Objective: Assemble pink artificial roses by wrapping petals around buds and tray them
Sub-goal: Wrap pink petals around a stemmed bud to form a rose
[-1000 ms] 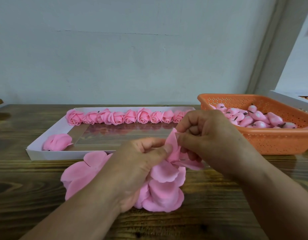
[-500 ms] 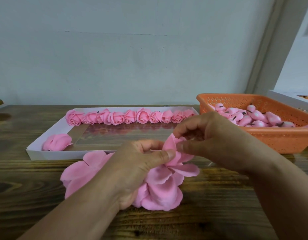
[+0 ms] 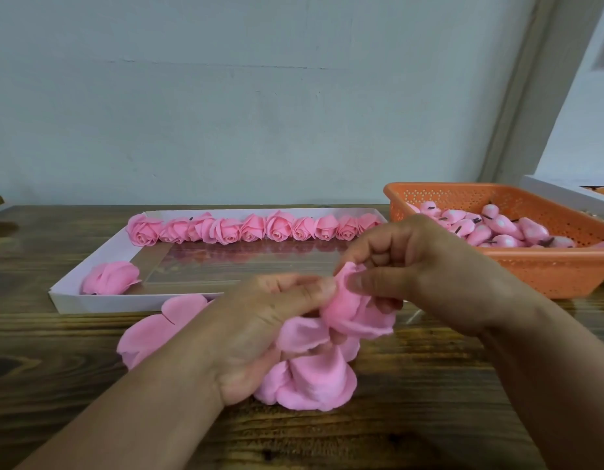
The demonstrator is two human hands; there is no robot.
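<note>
A loose pink rose [image 3: 331, 337] with spread petals hangs between my hands over the wooden table. My left hand [image 3: 259, 330] grips it from the left, thumb pressed on the top petal. My right hand [image 3: 415, 262] pinches the same upper petal from the right, fingers curled; the bud inside is hidden. A white tray [image 3: 90, 303] behind holds a row of finished roses [image 3: 249, 228] along its far edge and one flattened rose [image 3: 110, 278] at its near left corner. An orange basket [image 3: 537, 269] at the right holds several pink buds [image 3: 500, 228].
A stack of flat pink petal sheets [image 3: 154, 330] lies on the table under my left forearm, just in front of the tray. A white box edge [image 3: 565, 195] shows behind the basket at far right. A pale wall runs close behind the table.
Both hands have shifted slightly while working the top petal; the petal is now curled more tightly round the centre and the lower petals have drooped.
</note>
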